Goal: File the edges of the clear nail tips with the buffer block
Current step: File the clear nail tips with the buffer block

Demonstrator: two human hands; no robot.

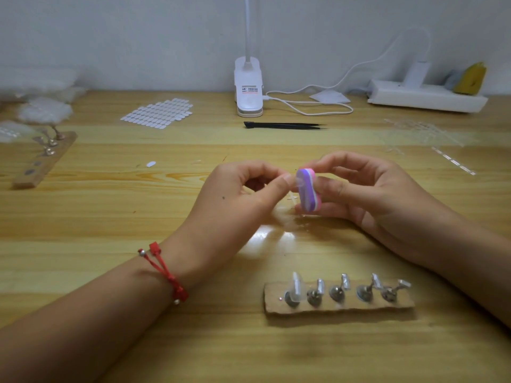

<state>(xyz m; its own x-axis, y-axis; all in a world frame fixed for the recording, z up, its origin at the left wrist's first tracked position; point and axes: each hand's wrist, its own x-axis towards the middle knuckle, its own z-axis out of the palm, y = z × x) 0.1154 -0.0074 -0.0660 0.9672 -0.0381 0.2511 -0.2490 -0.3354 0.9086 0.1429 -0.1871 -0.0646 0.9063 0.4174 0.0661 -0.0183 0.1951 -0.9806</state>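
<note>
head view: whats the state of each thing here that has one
pink and purple buffer block, upright, held in right hand
small clear nail tip, pinched by left hand, against the block, blurred
black tweezers, lying flat on wooden table, untouched
near cardboard strip of metal stands, leftmost stand bears a clear tip

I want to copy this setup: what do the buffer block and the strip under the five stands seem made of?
The buffer block looks like matte foam: stacked purple, white and pink layers. The strip seems brown cardboard, dull, with ragged edges.
</note>
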